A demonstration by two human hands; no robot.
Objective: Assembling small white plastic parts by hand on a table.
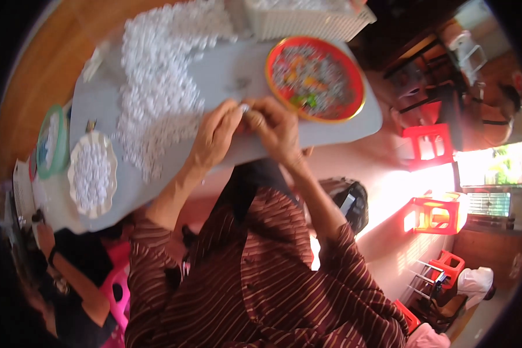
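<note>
A small white piece (245, 108) sits pinched between a worker's fingertips, just above the near edge of a grey desk (217, 66). The left hand (214, 132) and right hand (276, 129) close in on it from either side, fingers bent and tips nearly meeting. Fingers cover most of the piece, so its long axis and the way it points cannot be told. The work appears to be in full swing, with this piece unfinished and plenty left: a broad heap of white pieces (151, 75) spreads from the far edge toward the near one. Which pieces are done is unclear. Toward the right end, a red bowl (355, 87) holds mixed small bits; a pale basket (307, 26) stands at the far edge, and a scalloped dish (112, 168) of white pieces near the left near corner.
</note>
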